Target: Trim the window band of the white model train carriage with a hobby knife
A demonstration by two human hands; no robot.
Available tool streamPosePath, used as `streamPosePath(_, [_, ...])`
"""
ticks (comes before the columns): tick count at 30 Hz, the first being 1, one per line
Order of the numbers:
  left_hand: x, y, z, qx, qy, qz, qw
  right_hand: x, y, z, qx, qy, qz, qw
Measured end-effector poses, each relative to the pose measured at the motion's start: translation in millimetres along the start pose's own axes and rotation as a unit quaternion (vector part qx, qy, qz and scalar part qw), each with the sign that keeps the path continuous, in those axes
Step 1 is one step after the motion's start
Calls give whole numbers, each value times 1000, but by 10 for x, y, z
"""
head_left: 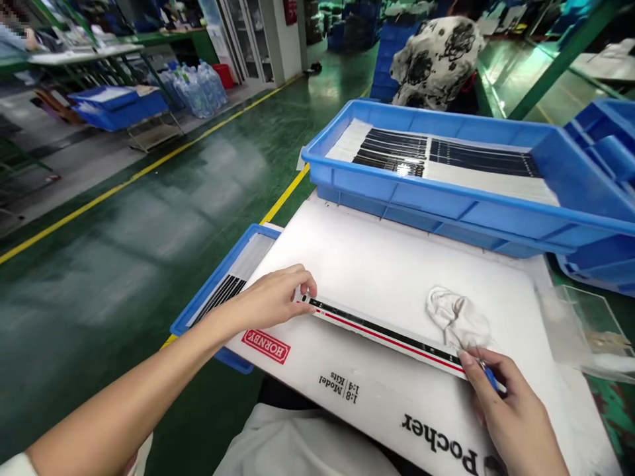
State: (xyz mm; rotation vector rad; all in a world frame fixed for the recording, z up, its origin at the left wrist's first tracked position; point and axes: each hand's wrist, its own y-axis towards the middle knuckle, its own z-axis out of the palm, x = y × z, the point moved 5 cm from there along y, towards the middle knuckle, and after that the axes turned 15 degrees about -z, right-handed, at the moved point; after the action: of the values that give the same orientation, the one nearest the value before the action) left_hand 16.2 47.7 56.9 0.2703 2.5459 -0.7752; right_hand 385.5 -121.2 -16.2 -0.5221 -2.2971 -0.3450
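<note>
A long, narrow white panel [387, 334] with a black window-like band and a red stripe, resembling the side of a model train carriage, stretches between my hands. My left hand [280, 297] pinches its left end between thumb and fingers. At the other end, my right hand [510, 396] grips the panel with the thumb on top. Tucked in that same hand is a small tool with a blue handle [489, 375]; its kind is mostly hidden. A crumpled white cloth [454, 314] lies just beyond the panel's right end, on the white printed board [347, 258].
Behind the board stands a large blue bin [436, 205] holding rows of dark strips [476, 155]. A lower blue tray [213, 281] with more strips sits at the left. A clear plastic box [590, 330] is at right. Someone in patterned clothing [439, 59] is beyond the bin.
</note>
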Motion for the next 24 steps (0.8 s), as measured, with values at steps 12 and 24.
streamPosePath(12, [-18, 47, 0, -9, 45, 13, 999, 67, -27, 119, 28, -12, 29, 999])
streamPosePath(24, [2, 92, -6, 8, 49, 19, 999, 137, -70, 3, 0, 50, -27, 998])
